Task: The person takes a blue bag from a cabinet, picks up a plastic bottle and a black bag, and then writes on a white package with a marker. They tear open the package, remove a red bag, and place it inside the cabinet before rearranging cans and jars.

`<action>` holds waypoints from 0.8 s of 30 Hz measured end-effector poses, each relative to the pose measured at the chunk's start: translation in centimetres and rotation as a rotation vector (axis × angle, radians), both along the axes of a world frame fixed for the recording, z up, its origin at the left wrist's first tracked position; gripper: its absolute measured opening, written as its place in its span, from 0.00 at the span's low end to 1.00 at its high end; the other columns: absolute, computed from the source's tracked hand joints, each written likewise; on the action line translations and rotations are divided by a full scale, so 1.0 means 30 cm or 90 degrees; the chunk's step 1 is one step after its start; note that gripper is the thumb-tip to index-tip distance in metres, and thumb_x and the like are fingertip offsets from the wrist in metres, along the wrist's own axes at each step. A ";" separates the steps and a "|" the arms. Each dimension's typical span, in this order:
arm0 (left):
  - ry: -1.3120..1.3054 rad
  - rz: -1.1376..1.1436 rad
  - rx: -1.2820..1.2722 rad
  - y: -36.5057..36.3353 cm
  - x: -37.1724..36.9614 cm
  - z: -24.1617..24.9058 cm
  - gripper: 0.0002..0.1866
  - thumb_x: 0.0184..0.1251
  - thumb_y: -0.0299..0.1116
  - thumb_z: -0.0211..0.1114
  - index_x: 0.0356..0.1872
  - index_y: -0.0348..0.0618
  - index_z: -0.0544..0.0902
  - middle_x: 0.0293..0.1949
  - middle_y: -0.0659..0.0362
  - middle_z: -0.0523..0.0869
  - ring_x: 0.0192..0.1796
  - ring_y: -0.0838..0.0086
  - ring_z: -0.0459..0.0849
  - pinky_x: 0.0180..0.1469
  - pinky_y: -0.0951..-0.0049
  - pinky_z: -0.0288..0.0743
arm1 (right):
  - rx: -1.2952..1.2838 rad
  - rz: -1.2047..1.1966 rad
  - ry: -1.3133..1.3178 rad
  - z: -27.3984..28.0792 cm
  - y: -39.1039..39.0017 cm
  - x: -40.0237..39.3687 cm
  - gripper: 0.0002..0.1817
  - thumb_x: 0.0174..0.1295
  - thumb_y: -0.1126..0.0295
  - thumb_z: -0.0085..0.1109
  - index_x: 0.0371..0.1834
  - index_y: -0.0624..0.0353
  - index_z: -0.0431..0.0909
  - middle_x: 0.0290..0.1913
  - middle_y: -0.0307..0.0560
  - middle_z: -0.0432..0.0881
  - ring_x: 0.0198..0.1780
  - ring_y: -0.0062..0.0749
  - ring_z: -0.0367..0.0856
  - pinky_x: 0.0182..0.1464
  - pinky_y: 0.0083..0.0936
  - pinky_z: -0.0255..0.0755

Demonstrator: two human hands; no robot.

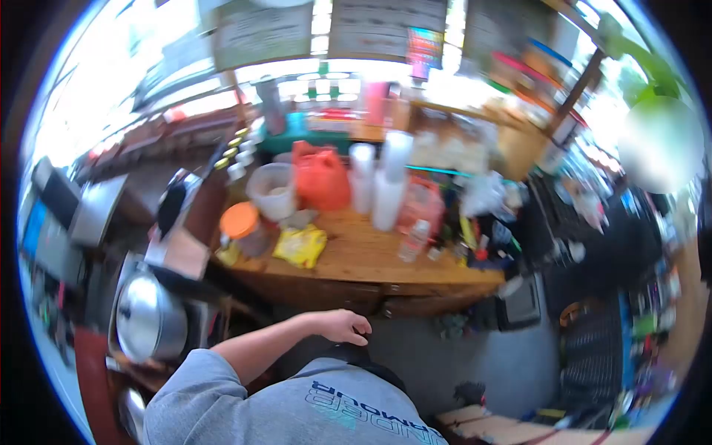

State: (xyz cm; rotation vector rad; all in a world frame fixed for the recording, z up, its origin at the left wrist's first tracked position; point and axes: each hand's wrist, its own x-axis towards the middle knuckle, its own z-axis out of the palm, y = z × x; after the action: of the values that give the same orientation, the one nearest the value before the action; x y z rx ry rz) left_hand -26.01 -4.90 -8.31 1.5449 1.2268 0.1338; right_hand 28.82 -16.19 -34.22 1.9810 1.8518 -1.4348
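Note:
My left hand point(343, 326) hangs in front of my grey shirt, before the wooden counter point(356, 248). Its fingers are loosely bent and a little apart, and I see nothing in them. My right hand is out of view. On the counter, nearest the left hand, lies a crumpled yellow packet point(300, 245). Beside it stand a jar with an orange lid point(240, 221) and a whitish tub point(273, 191). A red plastic bag point(320, 178) and stacks of clear plastic cups point(388, 194) stand farther back. A clear bottle point(414, 240) is to their right.
A large metal pot point(150, 317) sits at the left. Drawers point(334, 293) line the counter's front. A person in dark clothing point(604, 245) is at the right, near shelves of small goods point(653, 319). A light wooden surface point(512, 429) lies at the bottom right.

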 end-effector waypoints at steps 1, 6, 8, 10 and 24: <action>-0.006 0.017 0.009 -0.059 -0.103 0.089 0.30 0.69 0.50 0.66 0.65 0.42 0.76 0.61 0.50 0.82 0.57 0.61 0.85 0.60 0.63 0.77 | 0.002 0.043 -0.005 0.021 0.056 -0.020 0.20 0.67 0.55 0.58 0.46 0.61 0.85 0.37 0.47 0.88 0.40 0.36 0.85 0.43 0.35 0.76; -0.084 0.312 0.121 -0.357 -0.662 0.474 0.25 0.70 0.44 0.67 0.62 0.41 0.78 0.53 0.54 0.86 0.53 0.72 0.84 0.57 0.70 0.77 | 0.013 0.191 -0.034 0.105 0.322 -0.149 0.19 0.67 0.55 0.58 0.46 0.61 0.85 0.38 0.47 0.88 0.40 0.35 0.85 0.44 0.34 0.76; -0.052 0.393 0.256 -0.443 -0.921 0.562 0.22 0.70 0.38 0.67 0.61 0.41 0.79 0.50 0.58 0.87 0.52 0.75 0.84 0.56 0.73 0.78 | 0.024 0.219 -0.043 0.130 0.422 -0.231 0.19 0.67 0.55 0.58 0.46 0.61 0.85 0.38 0.47 0.88 0.40 0.35 0.85 0.44 0.34 0.76; -0.116 0.546 0.263 -0.494 -1.179 0.632 0.20 0.70 0.38 0.67 0.59 0.42 0.80 0.48 0.60 0.88 0.48 0.78 0.85 0.49 0.75 0.79 | 0.024 0.236 -0.049 0.152 0.491 -0.320 0.19 0.67 0.56 0.58 0.46 0.61 0.85 0.38 0.47 0.88 0.40 0.34 0.85 0.44 0.34 0.76; 0.697 0.845 -0.187 -0.524 -2.645 -0.160 0.24 0.56 0.44 0.72 0.48 0.36 0.87 0.52 0.46 0.88 0.56 0.62 0.87 0.57 0.63 0.81 | -0.050 0.203 -0.094 0.202 0.645 -1.058 0.18 0.67 0.57 0.59 0.46 0.62 0.85 0.39 0.46 0.88 0.41 0.32 0.85 0.46 0.32 0.77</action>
State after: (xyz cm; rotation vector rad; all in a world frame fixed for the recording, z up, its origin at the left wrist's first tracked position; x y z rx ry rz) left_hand -105.37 -20.61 -13.11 0.2111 2.8208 -0.0679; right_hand -2.93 3.16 -28.16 1.6167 1.9061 -1.2158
